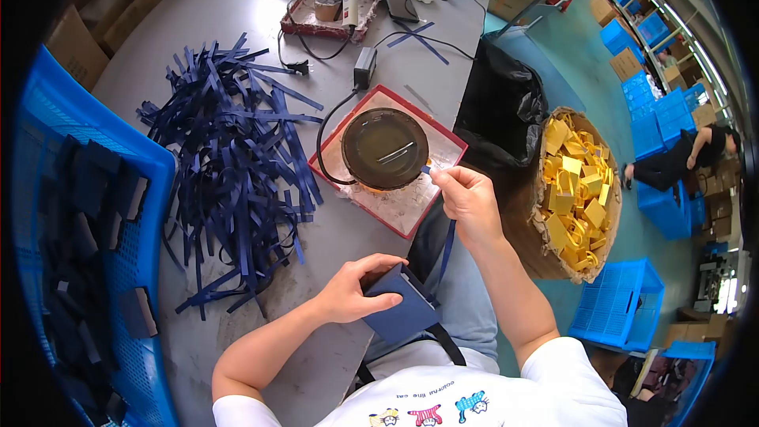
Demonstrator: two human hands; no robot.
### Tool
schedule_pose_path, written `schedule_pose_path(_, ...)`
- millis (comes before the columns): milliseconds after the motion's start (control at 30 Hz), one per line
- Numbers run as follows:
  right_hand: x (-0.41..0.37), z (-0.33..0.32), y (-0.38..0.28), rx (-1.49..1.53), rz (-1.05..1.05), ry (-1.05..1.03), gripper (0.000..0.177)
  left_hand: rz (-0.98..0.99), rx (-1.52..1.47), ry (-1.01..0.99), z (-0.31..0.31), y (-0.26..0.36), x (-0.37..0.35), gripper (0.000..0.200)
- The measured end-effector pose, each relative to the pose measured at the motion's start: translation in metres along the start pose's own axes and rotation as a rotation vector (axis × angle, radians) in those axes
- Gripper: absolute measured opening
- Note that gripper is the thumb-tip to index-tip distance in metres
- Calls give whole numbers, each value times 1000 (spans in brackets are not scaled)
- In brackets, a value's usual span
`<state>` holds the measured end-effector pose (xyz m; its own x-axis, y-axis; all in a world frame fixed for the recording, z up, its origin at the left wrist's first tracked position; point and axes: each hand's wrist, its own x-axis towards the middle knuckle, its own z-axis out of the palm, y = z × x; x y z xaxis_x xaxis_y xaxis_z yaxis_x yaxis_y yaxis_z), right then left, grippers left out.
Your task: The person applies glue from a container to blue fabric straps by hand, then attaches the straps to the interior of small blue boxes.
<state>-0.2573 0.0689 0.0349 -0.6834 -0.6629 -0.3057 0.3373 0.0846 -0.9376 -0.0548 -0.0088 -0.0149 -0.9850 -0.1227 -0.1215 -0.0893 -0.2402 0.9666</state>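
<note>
My left hand (361, 289) grips a dark blue box (401, 305) over my lap, thumb on its face and fingers along its upper edge. Pinched in my right hand (466, 199) is a navy ribbon (448, 251); one end pokes out at the fingertips and the rest hangs down toward the box. That short end is right at the rim of a round dark pot (385, 149) of brownish liquid. The pot sits on a white tray with a red rim (356, 204). To its left lies a large pile of cut navy ribbons (229, 158).
A blue crate (150, 182) of dark boxes stands at the left. Behind the pot are a red tray (304, 20) with a glue gun (353, 4), and a phone (398, 0). Right of the table are a black-lined bin (506, 103) and a carton of yellow boxes (581, 190). A person (688, 158) is farther off.
</note>
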Motion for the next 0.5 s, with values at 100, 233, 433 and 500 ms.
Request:
schedule_pose_path(100, 6, 3, 5, -3, -1, 16, 14, -2, -7, 5, -1, 1, 0, 50)
schedule_pose_path(233, 10, 5, 8, 7, 10, 24, 13, 15, -27, 10, -2, -2, 1, 50)
schedule_pose_path(433, 12, 7, 11, 2, 5, 42, 12, 9, -27, 7, -2, -3, 2, 50)
schedule_pose_path(500, 13, 7, 14, -16, -30, 43, 11, 6, -32, 7, -3, -3, 2, 50)
